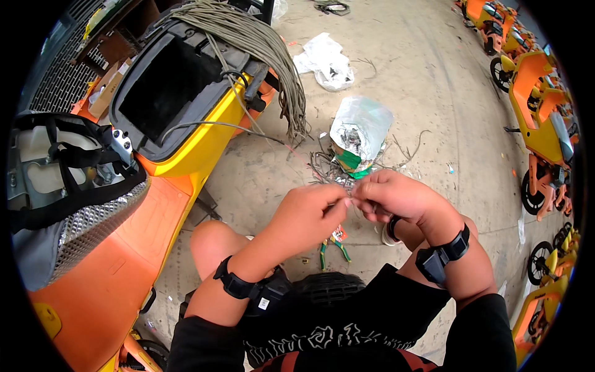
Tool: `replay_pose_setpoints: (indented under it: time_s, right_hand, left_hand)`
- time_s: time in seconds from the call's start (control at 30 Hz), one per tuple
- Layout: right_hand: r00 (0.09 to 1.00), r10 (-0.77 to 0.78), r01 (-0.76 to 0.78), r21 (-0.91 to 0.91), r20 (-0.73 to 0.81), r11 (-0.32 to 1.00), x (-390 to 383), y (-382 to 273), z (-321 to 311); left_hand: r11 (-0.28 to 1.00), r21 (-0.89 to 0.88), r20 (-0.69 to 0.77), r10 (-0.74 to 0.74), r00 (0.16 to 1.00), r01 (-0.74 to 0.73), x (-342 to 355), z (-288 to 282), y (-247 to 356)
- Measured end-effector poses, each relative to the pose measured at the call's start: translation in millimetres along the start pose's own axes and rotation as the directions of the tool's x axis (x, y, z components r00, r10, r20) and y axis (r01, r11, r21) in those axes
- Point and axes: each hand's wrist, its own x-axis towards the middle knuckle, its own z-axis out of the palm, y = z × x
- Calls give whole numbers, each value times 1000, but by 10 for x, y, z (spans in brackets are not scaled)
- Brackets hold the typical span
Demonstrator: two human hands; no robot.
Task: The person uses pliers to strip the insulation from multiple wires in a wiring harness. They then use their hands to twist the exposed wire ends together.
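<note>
My left hand (316, 214) and my right hand (387, 195) meet fingertip to fingertip, both closed in a pinch on a thin wire. Its tip is mostly hidden by the fingers. A grey cable (242, 126) comes out of the open black storage box (166, 87), and fine reddish wires (299, 155) run from its end toward my hands. Green-handled pliers (334, 253) lie on the floor below my hands. Just beyond the hands are a white and green bag (361, 127) and dark wire scraps (325, 166).
An orange and yellow vehicle (133, 229) stands close on my left, with a child seat-like carrier (68, 180) on it. A thick coil of grey cable (273, 49) drapes over the box. White plastic bags (325, 61) lie farther off. Orange and yellow bikes (539, 111) line the right side.
</note>
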Motion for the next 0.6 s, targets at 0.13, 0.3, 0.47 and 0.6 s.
replay_pose_setpoints:
  time_s: [0.13, 0.3, 0.47, 0.6]
  right_hand:
    - [472, -865, 474, -778, -171, 413, -2, 56, 95]
    - [356, -924, 650, -748, 142, 136, -84, -89, 22]
    - [344, -902, 583, -813, 262, -14, -82, -68, 42]
    - [329, -883, 636, -770, 334, -53, -99, -44, 26]
  left_hand:
    - [659, -614, 198, -405, 893, 435, 26, -73, -11]
    - [372, -780, 351, -406, 844, 503, 35, -179, -62]
    - [282, -789, 426, -389, 817, 546, 27, -154, -14]
    - [206, -805, 486, -309, 818, 556, -30, -157, 33]
